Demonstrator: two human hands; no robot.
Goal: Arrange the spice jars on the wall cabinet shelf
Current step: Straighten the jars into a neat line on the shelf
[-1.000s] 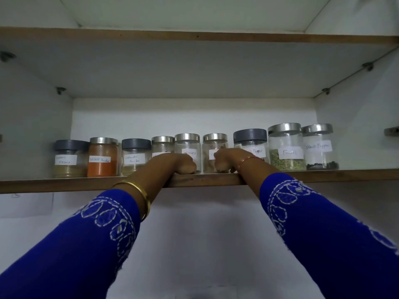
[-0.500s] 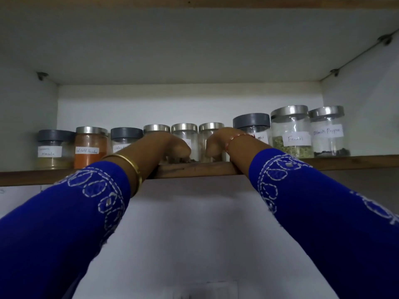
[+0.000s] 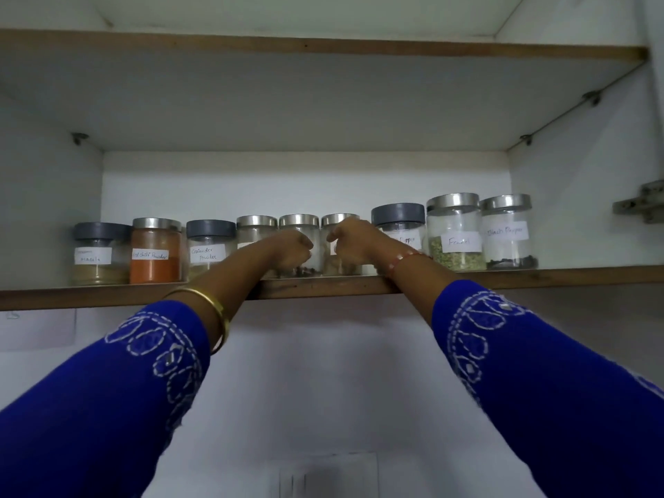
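A row of labelled glass spice jars stands along the wooden shelf [image 3: 539,276]. From the left: a masala jar [image 3: 98,257], a red chilli powder jar [image 3: 155,253], a coriander powder jar [image 3: 210,246] and a steel-lidded jar [image 3: 256,224]. My left hand [image 3: 293,249] is curled against the dark-spice jar [image 3: 299,221]. My right hand [image 3: 354,242] wraps the brown-spice jar [image 3: 336,266]. Both labels are hidden. To the right are a grey-lidded pepper jar [image 3: 398,215], a fennel jar [image 3: 454,239] and a black pepper jar [image 3: 507,235].
The upper shelf [image 3: 323,46] hangs well above the jar lids. A metal hinge [image 3: 643,206] sticks out from the right cabinet wall. There is bare shelf to the right of the black pepper jar and a white wall below the cabinet.
Both hands have lifted from the shelf's front edge up onto the two middle jars. The view has tilted up and down. The jars keep their places.
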